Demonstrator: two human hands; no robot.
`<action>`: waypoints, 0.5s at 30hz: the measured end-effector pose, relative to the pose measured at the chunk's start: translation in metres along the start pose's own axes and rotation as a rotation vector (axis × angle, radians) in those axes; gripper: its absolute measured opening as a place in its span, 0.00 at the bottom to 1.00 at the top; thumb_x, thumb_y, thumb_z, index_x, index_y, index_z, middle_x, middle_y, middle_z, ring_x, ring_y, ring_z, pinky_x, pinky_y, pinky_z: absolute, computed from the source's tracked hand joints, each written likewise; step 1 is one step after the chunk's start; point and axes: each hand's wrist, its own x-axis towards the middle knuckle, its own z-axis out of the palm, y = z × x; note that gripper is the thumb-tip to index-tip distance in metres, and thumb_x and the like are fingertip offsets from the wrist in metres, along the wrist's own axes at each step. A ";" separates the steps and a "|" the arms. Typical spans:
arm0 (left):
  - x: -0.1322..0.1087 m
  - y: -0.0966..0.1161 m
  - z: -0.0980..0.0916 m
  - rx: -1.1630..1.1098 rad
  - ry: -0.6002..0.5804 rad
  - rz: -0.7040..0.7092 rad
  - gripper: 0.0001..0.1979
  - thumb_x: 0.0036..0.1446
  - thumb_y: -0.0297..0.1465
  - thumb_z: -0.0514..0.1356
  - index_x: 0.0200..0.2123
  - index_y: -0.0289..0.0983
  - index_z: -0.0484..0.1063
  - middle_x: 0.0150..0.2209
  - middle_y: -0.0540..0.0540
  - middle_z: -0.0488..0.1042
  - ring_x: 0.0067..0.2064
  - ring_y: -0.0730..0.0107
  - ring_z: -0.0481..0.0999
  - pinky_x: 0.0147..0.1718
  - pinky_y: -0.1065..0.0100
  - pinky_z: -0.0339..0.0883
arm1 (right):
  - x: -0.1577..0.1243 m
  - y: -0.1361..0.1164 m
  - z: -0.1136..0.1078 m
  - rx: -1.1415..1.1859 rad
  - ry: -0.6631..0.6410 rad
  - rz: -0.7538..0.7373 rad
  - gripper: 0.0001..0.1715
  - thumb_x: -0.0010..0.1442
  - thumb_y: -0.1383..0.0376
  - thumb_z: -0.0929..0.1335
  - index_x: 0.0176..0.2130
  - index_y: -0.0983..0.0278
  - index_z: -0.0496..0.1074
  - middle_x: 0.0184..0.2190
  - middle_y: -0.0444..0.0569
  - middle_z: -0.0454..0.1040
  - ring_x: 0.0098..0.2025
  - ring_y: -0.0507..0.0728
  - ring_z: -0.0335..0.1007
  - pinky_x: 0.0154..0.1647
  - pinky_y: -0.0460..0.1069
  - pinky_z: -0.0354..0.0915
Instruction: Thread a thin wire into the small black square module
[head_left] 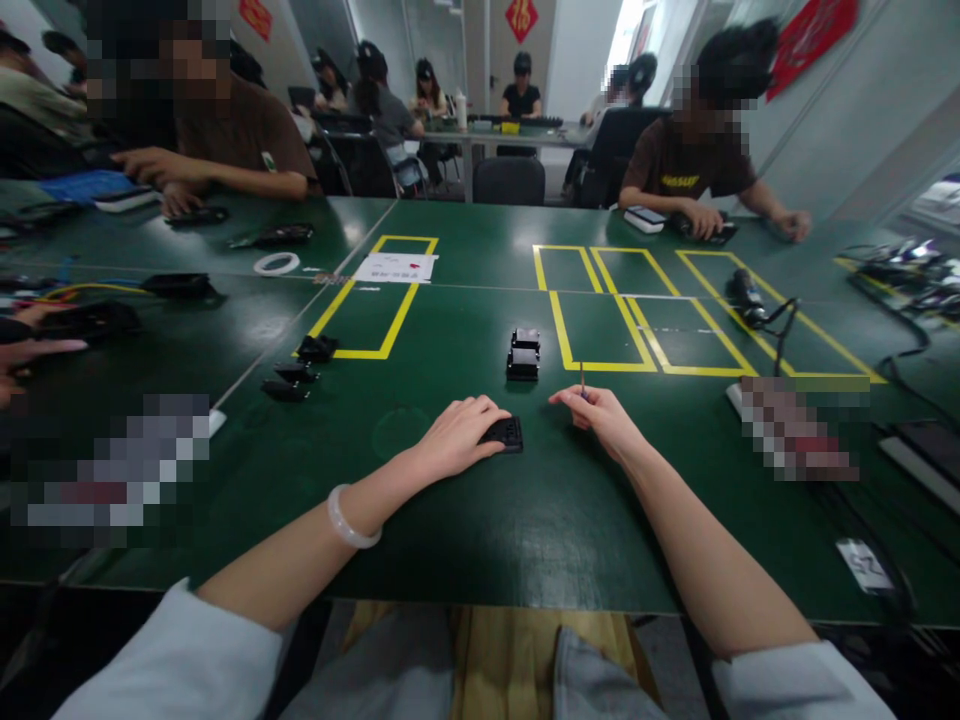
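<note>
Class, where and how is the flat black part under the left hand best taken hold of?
Probably by its far and near edges, coming from the left with the left hand. The black part lies low and flat on the green table, so fingers and thumb can best pinch across it. That leaves its right end uncovered, facing the right hand.

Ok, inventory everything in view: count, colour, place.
Flat part: one, black, centre
Slim tool: one, dark, centre
Blocks: two, black, centre
Small pieces: about three, black, left
Tape outlines: several, yellow, tabletop
Sheet: one, white, left outline
Tape ring: one, white, left
Cylindrical device: one, dark, right outline
Pixelated items: two, unclear, table's sides
Cables: several, mostly black, right
Table: one, green, centre
Hangings: three, red, walls
People: several, mixed clothes, around table
Bracelet: one, white, left wrist
Left hand: one, bare, on flat part
Right hand: one, bare, holding slim tool
</note>
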 end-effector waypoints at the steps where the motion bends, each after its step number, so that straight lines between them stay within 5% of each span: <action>1: -0.005 -0.005 -0.003 0.013 -0.005 -0.018 0.19 0.62 0.39 0.57 0.55 0.44 0.66 0.48 0.43 0.70 0.47 0.58 0.70 0.45 0.59 0.62 | 0.000 0.000 0.000 -0.001 -0.001 0.002 0.25 0.52 0.45 0.70 0.35 0.65 0.75 0.17 0.36 0.49 0.21 0.47 0.44 0.23 0.48 0.40; 7: -0.037 -0.055 -0.033 0.130 -0.045 -0.147 0.19 0.60 0.36 0.57 0.55 0.42 0.66 0.50 0.43 0.71 0.50 0.57 0.71 0.49 0.59 0.62 | 0.000 0.002 0.000 0.017 -0.025 0.007 0.24 0.53 0.47 0.70 0.36 0.65 0.76 0.17 0.36 0.52 0.21 0.47 0.44 0.23 0.48 0.40; 15: -0.060 -0.160 -0.079 0.469 -0.058 -0.342 0.21 0.54 0.33 0.59 0.53 0.43 0.70 0.53 0.43 0.71 0.56 0.52 0.66 0.58 0.52 0.49 | -0.002 0.001 0.002 0.018 -0.027 0.020 0.23 0.54 0.47 0.70 0.36 0.65 0.76 0.17 0.36 0.52 0.20 0.47 0.44 0.22 0.48 0.41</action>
